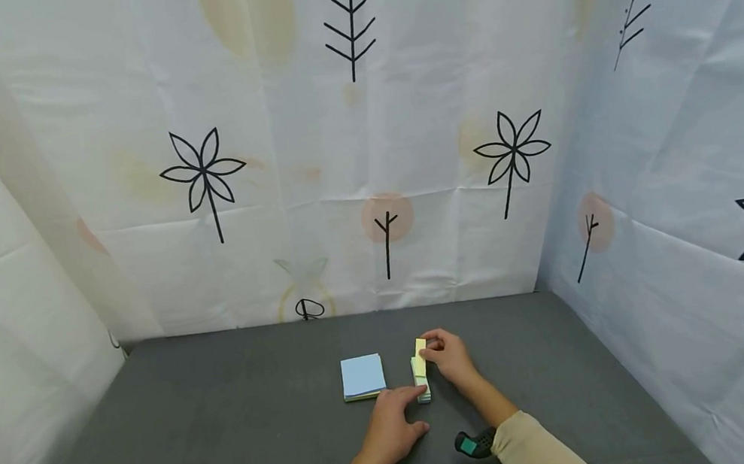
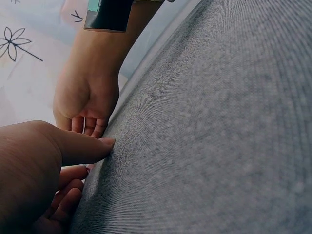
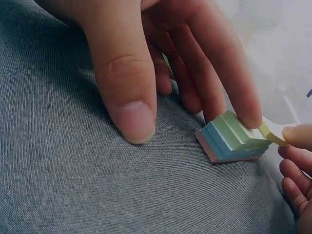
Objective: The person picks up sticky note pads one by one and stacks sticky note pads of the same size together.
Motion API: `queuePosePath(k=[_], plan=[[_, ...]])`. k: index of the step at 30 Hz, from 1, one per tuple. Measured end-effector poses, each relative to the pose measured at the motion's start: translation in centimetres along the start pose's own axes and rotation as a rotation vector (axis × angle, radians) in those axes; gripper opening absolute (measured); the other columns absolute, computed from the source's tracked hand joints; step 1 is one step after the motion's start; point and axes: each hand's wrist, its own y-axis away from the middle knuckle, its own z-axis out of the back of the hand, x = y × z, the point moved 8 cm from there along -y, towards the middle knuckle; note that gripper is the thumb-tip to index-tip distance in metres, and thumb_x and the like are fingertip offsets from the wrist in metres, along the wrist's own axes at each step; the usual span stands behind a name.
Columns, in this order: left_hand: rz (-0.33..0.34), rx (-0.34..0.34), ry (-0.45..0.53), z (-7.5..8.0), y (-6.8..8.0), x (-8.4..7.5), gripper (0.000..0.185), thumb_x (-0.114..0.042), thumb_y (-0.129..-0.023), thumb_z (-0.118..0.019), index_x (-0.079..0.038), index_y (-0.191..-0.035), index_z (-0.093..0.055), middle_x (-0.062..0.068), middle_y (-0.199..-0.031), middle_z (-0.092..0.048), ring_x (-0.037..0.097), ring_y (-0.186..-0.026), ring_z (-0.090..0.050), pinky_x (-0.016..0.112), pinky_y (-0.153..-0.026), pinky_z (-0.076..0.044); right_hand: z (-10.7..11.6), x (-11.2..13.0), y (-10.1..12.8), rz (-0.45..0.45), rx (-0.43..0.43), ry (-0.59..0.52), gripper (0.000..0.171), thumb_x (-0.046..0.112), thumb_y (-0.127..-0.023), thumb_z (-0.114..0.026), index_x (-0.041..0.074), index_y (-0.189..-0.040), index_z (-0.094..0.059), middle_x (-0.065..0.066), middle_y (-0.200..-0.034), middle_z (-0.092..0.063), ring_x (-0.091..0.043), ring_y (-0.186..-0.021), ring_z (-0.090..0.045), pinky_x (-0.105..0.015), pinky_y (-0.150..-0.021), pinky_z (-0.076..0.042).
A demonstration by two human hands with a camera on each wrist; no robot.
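A narrow stack of sticky notes (image 1: 422,385) in green, blue and pink layers lies on the grey table (image 1: 228,413). My left hand (image 1: 411,405) presses its near end with a straight fingertip, the thumb resting on the cloth. My right hand (image 1: 433,346) pinches the top yellow note (image 1: 420,348) at the far end, and that note is lifted off the stack. In the right wrist view the stack (image 3: 229,141) sits under the left hand's fingers (image 3: 243,97), and the yellow note (image 3: 270,132) is pinched by the right hand (image 3: 292,139). The left wrist view shows both hands, left (image 2: 87,168) and right (image 2: 87,124), but not the stack.
A square blue-topped pad of notes (image 1: 363,376) lies just left of the narrow stack. A black and teal device (image 1: 474,444) is strapped on the right wrist. Printed white curtains (image 1: 363,150) wall in the table at the back and both sides.
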Motion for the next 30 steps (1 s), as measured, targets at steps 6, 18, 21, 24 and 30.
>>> queuePosePath(k=[6, 18, 21, 24, 30], plan=[[-0.002, -0.024, 0.007, 0.09, 0.02, 0.07, 0.066, -0.012, -0.068, -0.086, -0.019, -0.13, -0.065, 0.003, -0.12, -0.066, 0.025, -0.103, -0.056, 0.043, -0.087, -0.047, -0.21, -0.04, 0.19, 0.002, 0.036, 0.045, 0.02, 0.003, -0.084, -0.074, 0.001, -0.104, -0.069, -0.001, -0.078, -0.064, -0.015, -0.072, -0.058, -0.031, -0.064, -0.047], [0.051, -0.075, -0.029, 0.23, -0.02, 0.09, 0.079, -0.011, -0.068, -0.086, -0.016, -0.139, -0.054, 0.002, -0.117, -0.067, 0.03, -0.104, -0.059, 0.047, -0.087, -0.047, -0.18, 0.39, 0.42, 0.036, 0.063, 0.074, 0.021, 0.005, -0.084, -0.074, 0.001, -0.104, -0.069, -0.001, -0.081, -0.064, -0.016, -0.075, -0.059, -0.03, -0.064, -0.048], [0.038, -0.111, -0.061, 0.34, -0.14, -0.03, 0.072, -0.011, -0.067, -0.085, -0.015, -0.134, -0.059, 0.005, -0.113, -0.068, 0.03, -0.101, -0.061, 0.047, -0.085, -0.048, -0.22, 0.34, 0.31, 0.042, 0.069, 0.073, 0.02, 0.005, -0.083, -0.074, 0.001, -0.102, -0.07, 0.0, -0.079, -0.064, -0.015, -0.072, -0.059, -0.029, -0.063, -0.048], [0.02, -0.14, -0.098, 0.44, -0.27, -0.35, 0.063, -0.014, -0.068, -0.086, -0.014, -0.127, -0.064, 0.006, -0.108, -0.069, 0.028, -0.097, -0.062, 0.045, -0.084, -0.048, -0.2, 0.39, 0.21, 0.066, 0.082, 0.09, 0.018, 0.005, -0.083, -0.075, 0.002, -0.101, -0.071, 0.0, -0.078, -0.065, -0.015, -0.071, -0.059, -0.03, -0.062, -0.047], [-0.025, -0.183, -0.156, 0.64, -0.91, -0.77, 0.051, -0.017, -0.071, -0.085, -0.011, -0.118, -0.068, 0.003, -0.099, -0.069, 0.023, -0.091, -0.064, 0.041, -0.081, -0.05, -0.33, 0.37, 0.13, 0.094, 0.129, 0.129, 0.017, 0.009, -0.084, -0.075, 0.003, -0.1, -0.072, 0.001, -0.078, -0.065, -0.014, -0.069, -0.058, -0.031, -0.062, -0.047]])
